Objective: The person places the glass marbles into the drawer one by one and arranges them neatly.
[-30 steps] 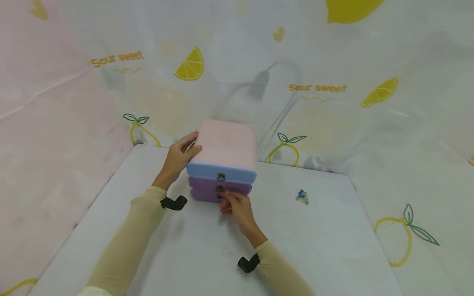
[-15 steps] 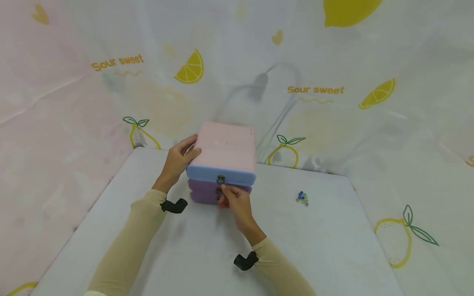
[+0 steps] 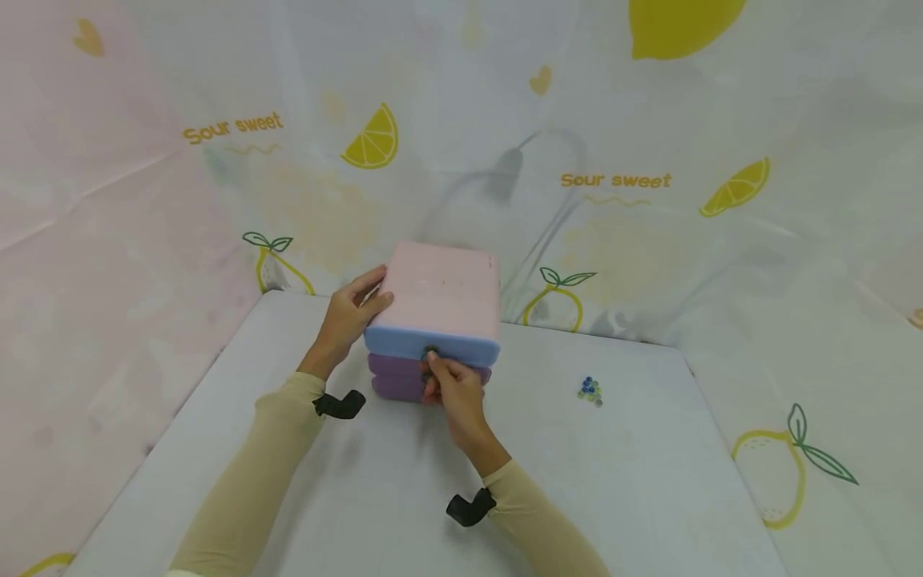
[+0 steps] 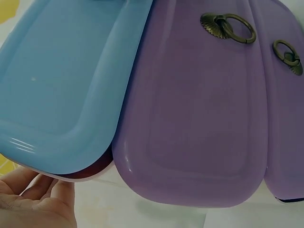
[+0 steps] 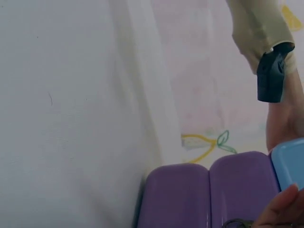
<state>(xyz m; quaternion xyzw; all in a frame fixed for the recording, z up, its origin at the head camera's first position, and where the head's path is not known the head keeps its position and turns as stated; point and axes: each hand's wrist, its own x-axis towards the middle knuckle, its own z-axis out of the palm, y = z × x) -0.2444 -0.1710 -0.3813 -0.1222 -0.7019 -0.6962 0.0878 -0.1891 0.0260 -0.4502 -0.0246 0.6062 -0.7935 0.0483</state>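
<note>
A small drawer cabinet with a pink top [image 3: 443, 284] stands on the white table, its front facing me. It has a blue top drawer [image 3: 404, 340] and two purple drawers [image 4: 194, 109] below, with bronze ring pulls [image 4: 240, 29] on the purple fronts. A dark strip shows between the blue front and the pink casing in the left wrist view. My left hand [image 3: 344, 320] rests against the cabinet's left side, thumb at the top edge. With its thumb and forefinger, my right hand [image 3: 461, 397] pinches the blue drawer's ring pull, mostly hidden by the fingertips.
To the right of the cabinet lies a small cluster of blue and yellow-green glass beads [image 3: 590, 391]. A lemon-printed cloth [image 3: 461, 192] hangs behind the table [image 3: 598, 465]. Black camera mounts [image 3: 472, 508] sit on both wrists.
My right hand has moved up from the lowest purple drawer's pull, past the middle one, to the blue drawer's ring pull. The left hand keeps its place on the cabinet.
</note>
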